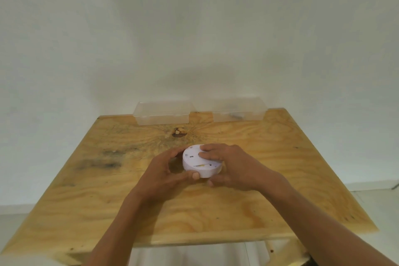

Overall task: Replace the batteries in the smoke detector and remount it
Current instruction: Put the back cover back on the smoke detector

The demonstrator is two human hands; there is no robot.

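Hands clasp the white smoke detector (199,165) at the middle of the plywood table (108,190): left hand (166,170) cups its 9 o'clock side, right hand (228,164) presses fingers on top. Two clear plastic boxes (162,113) sit at 12 o'clock by the wall

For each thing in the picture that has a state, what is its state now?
Detector: on the table, underside up, held by both hands.
Left hand: grips the detector's left and near side.
Right hand: fingers pressed on the detector's top.
Left box: closed, looks empty.
Right box: closed, something dark inside.
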